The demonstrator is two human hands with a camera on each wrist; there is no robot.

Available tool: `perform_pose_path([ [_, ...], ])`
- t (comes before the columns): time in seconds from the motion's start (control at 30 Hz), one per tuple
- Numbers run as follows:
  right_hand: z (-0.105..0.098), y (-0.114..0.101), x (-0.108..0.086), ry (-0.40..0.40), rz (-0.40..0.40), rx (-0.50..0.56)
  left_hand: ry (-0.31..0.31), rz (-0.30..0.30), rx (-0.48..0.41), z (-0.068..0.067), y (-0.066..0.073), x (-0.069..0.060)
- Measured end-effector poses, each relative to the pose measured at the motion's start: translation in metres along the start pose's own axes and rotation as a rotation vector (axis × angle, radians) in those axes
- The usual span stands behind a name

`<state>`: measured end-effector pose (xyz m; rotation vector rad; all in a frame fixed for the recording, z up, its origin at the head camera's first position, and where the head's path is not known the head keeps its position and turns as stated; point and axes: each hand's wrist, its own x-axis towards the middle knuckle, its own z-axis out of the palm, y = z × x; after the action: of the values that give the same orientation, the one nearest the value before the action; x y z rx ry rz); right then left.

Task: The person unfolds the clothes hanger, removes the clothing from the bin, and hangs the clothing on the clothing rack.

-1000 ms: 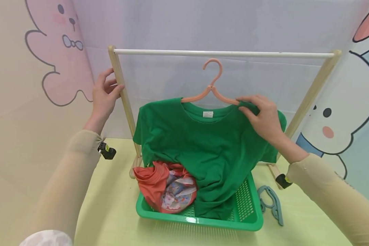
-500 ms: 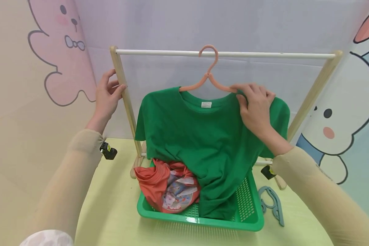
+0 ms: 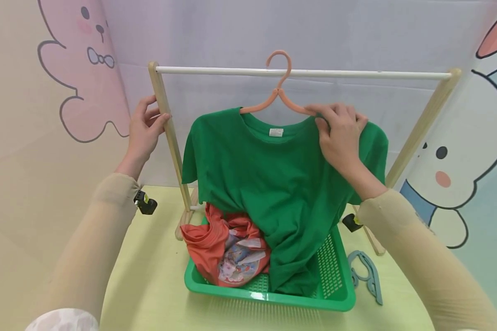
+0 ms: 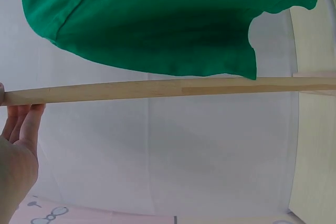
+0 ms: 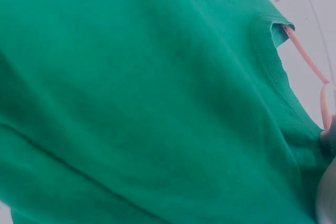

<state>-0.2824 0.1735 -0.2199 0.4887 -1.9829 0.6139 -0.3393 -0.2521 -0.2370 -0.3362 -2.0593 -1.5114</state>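
Pinching one shoulder of a short-sleeved, round-necked green cloth T-shirt (image 3: 265, 174) between the thumb and fingers of the right hand (image 3: 340, 133), along with the covered end of a slim peach-orange plastic hanger (image 3: 279, 91). Gripping the pale wooden upright post (image 3: 172, 142) of a clothes rack (image 3: 430, 115) with the left hand (image 3: 145, 131), thumb to the front, fingers behind. Hanging in front of the rack, below the white horizontal bar (image 3: 215, 71): the T-shirt, broad and fairly smooth across the shoulders, with a small white label (image 3: 275, 132) inside the neck, one short sleeve at each side, and deep wrinkles lower down. Rising above the bar with the hanger's curved hook, stem crossing in front; cannot tell about contact between them. Trailing the shirt's lower part into a green plastic basket (image 3: 306, 301) with perforated walls, right beside a crumpled orange-red garment (image 3: 209, 248) with a printed multicoloured patch. Blocking sight of most of the rack's white lower bar (image 3: 196, 208) and the basket's back with green cloth. Lying near the basket on the pale yellow-green tabletop (image 3: 153, 266): a blue-grey folded plastic hanger (image 3: 373, 279).
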Motion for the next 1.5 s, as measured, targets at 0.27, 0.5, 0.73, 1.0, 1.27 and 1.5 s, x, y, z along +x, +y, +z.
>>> perform_pose_path([
  [0.27,0.001,-0.004,0.001,-0.039,0.017,-0.019,0.004,-0.011,-0.035,-0.003,0.002,0.000],
  [0.5,0.004,-0.002,-0.001,-0.094,0.019,-0.057,0.009,-0.006,-0.112,-0.004,0.003,0.002],
  [0.73,0.010,0.003,-0.007,-0.100,0.056,-0.027,0.009,0.006,-0.131,0.001,0.002,0.003],
  [1.0,0.012,0.008,-0.013,-0.078,0.077,0.001,0.004,0.006,-0.059,0.004,0.001,0.000],
  [1.27,0.018,0.005,-0.011,-0.010,0.132,0.040,0.014,0.009,-0.104,0.002,0.000,-0.001],
  [1.5,0.021,0.004,-0.011,0.027,0.184,0.054,0.011,0.006,-0.079,0.003,-0.001,-0.001],
])
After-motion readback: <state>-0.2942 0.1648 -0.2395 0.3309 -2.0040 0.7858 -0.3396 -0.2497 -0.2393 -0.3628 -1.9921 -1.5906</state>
